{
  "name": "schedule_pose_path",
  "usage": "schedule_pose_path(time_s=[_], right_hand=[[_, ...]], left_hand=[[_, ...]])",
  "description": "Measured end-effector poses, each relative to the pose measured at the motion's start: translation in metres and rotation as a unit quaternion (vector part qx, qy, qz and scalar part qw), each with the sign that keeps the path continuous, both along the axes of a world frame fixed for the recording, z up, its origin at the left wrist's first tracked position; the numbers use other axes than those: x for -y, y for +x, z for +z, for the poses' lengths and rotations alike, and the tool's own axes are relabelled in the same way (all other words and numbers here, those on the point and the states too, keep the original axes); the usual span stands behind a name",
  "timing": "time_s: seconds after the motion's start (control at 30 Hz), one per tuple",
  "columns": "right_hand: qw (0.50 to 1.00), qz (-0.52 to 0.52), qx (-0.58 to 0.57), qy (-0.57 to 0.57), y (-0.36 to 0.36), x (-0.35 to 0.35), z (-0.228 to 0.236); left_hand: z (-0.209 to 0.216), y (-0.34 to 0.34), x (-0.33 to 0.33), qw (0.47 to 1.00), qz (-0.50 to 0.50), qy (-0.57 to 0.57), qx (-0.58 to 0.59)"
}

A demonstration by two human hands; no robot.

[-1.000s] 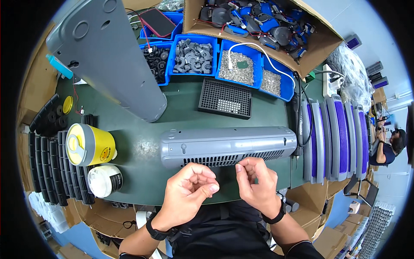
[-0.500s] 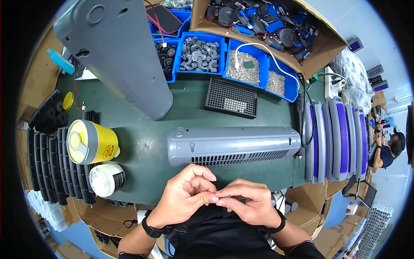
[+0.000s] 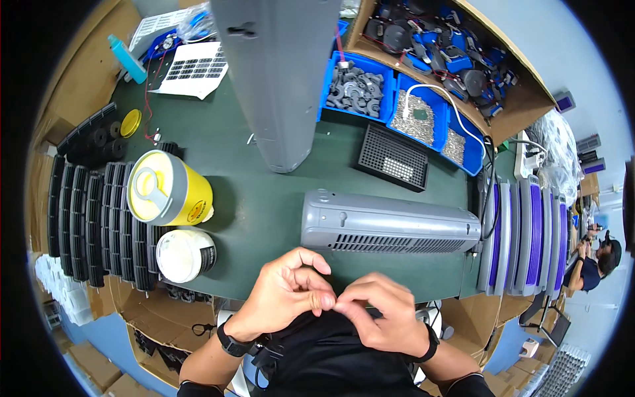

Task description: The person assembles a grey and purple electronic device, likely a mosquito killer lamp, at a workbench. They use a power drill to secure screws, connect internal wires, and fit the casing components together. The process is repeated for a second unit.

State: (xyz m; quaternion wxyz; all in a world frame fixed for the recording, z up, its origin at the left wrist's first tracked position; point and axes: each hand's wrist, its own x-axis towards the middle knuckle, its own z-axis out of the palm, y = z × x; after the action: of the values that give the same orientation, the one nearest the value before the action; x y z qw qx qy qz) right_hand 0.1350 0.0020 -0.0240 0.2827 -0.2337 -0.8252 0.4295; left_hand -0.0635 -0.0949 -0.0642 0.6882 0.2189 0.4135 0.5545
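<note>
Two bare hands are meeting at the lower centre of the frame, just above the person's dark clothing. The left hand [image 3: 286,298] is coming in from the lower left, a black wristband on its wrist, with thumb and forefinger pinched together. The right hand [image 3: 383,317] is coming in from the lower right, its fingertips curled and pressing against those of the left hand. Whatever is being pinched between the fingertips is too small to make out.

Just above the hands, a grey tower-fan housing [image 3: 390,231] is lying on its side on the green table [image 3: 264,212], its slotted grille facing the person. A second grey housing [image 3: 281,73] is reaching from the top edge down to the centre of the frame.

At centre left, a yellow canister [image 3: 169,188] is standing beside a white tub [image 3: 182,255] below it, the two near each other. Black ribbed parts [image 3: 92,225] are lying in rows at the far left. A black grid tray [image 3: 395,159] is sitting right of centre, above the fan housing. Blue bins [image 3: 397,106] holding small parts are lining the upper right, in front of a cardboard box [image 3: 516,99]. Purple-and-grey panels [image 3: 522,238] are standing stacked at the right edge of the table. Another person [image 3: 592,261] is sitting at the far right.
</note>
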Motion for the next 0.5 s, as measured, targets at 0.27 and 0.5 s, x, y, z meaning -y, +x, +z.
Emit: schedule_pose_path(time_s=[0.27, 0.5], right_hand=[[0.947, -0.084, 0.061, 0.305, -0.040, -0.026, -0.016], [0.947, -0.087, 0.065, 0.303, -0.039, -0.027, -0.022]], left_hand=[[0.000, -0.016, 0.010, 0.983, 0.176, -0.028, -0.047], [0.000, -0.022, 0.018, 0.978, 0.205, -0.030, -0.040]])
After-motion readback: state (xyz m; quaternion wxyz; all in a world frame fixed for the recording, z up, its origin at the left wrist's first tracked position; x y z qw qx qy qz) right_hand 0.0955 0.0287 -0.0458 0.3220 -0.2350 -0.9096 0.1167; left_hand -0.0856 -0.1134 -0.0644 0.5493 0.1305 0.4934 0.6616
